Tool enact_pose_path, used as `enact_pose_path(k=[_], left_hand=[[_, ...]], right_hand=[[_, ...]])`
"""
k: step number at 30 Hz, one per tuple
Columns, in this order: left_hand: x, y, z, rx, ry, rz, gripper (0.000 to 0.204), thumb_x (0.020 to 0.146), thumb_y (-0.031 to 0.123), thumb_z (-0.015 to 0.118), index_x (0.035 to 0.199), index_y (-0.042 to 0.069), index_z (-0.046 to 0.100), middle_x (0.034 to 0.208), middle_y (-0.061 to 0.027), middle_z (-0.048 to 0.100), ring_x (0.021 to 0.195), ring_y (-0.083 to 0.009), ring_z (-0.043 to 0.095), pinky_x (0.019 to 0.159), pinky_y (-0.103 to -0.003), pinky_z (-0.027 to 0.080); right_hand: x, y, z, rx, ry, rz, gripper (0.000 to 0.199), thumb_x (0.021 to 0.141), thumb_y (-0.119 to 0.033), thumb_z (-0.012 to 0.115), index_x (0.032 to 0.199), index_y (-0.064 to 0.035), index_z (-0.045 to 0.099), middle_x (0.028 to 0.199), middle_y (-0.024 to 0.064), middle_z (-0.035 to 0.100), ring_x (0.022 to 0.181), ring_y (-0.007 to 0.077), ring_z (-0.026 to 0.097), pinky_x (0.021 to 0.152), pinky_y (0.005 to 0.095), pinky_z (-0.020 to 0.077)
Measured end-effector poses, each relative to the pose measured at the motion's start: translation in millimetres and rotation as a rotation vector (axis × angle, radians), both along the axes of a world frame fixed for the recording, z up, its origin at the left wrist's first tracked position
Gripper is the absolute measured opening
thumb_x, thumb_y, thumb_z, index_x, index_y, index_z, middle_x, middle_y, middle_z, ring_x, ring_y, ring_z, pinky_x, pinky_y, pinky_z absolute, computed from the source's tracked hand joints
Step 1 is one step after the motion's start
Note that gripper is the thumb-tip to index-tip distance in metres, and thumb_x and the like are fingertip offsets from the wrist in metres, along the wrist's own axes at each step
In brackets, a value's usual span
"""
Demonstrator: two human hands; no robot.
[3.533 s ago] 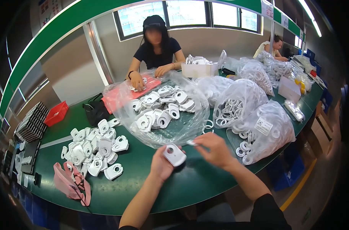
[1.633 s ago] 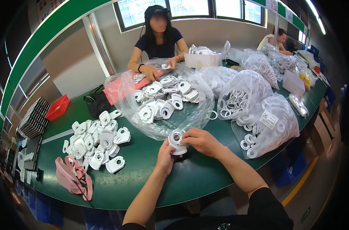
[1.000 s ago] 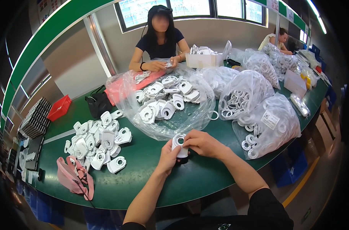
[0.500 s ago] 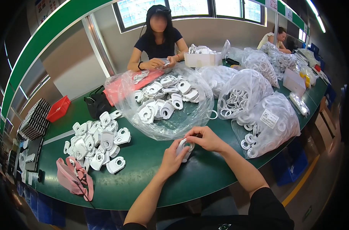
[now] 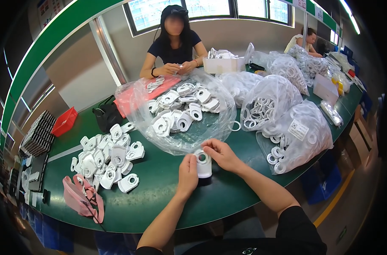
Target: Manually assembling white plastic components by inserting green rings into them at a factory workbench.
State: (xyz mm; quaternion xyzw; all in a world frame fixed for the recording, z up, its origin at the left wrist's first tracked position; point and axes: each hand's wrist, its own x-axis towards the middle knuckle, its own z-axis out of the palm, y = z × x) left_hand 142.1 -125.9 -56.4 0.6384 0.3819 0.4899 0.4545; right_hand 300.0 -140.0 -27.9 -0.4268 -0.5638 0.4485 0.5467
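Observation:
Between my hands, above the green table (image 5: 159, 199), is a white plastic housing (image 5: 205, 168) with a round hole near its top. My left hand (image 5: 187, 176) grips its left edge, fingers pressed together. With bent fingers my right hand (image 5: 221, 155) pinches its upper right rim beside the hole. Just beyond, an open clear plastic bag (image 5: 172, 146) holds many similar white housings (image 5: 184, 121). On the left lies a loose heap of white housings (image 5: 100, 157). One loose white ring (image 5: 236, 126) rests right of the open bag.
Clear bags of white rings (image 5: 306, 140) crowd the right side. A pink pouch (image 5: 81, 197), black bag (image 5: 107, 117) and red tray (image 5: 65, 121) lie to the left. Across the table, a person (image 5: 175, 46) handles a small piece beside a white box (image 5: 222, 65); another person sits far right.
The housing has been turned more upright, so its hole and lower end now show. My left thumb has moved back off its face. The person opposite has shifted their hands slightly.

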Motion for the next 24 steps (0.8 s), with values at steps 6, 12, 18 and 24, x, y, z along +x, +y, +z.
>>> enact_pose_path(k=[6,12,18,24], left_hand=[[7.7,-11.4,14.4,-0.222,-0.258,-0.268,0.023,0.098,0.022,0.039,0.113,0.005,0.042,0.111,-0.0076,0.054,0.094,-0.0143,0.057,0.072,-0.026,0.049],[-10.3,2.9,11.0,-0.140,-0.150,-0.285,0.033,0.098,0.029,0.040,0.087,0.002,0.056,0.080,-0.0008,0.055,0.078,-0.0069,0.052,0.060,-0.027,0.043],[-9.2,-1.5,17.0,0.190,0.381,-0.047,0.028,0.093,0.024,0.047,0.081,0.001,0.055,0.063,-0.0134,0.054,0.055,-0.0251,0.054,0.053,-0.036,0.040],[-14.1,7.9,9.6,0.205,0.307,-0.069,0.026,0.093,0.025,0.048,0.088,0.002,0.058,0.063,-0.0139,0.056,0.053,-0.0257,0.053,0.052,-0.035,0.041]], right_hand=[[8.8,3.1,-9.2,-0.055,0.017,-0.009,0.019,0.092,-0.016,0.055,0.099,0.0010,0.060,0.086,0.0000,0.062,0.079,0.0043,0.054,0.068,0.0203,0.0441],[5.7,0.3,-3.5,0.121,-0.221,0.097,0.018,0.090,-0.012,0.055,0.099,0.0014,0.063,0.089,0.0037,0.062,0.079,0.0074,0.055,0.070,0.0224,0.0445],[12.4,0.6,-6.1,0.200,-0.390,0.080,0.015,0.088,-0.010,0.057,0.094,0.0010,0.065,0.083,0.0064,0.064,0.077,0.0089,0.056,0.070,0.0251,0.0457],[9.2,1.2,-8.0,0.163,-0.401,0.038,0.018,0.089,-0.014,0.057,0.094,0.0019,0.064,0.080,0.0038,0.064,0.071,0.0082,0.056,0.065,0.0241,0.0456]])
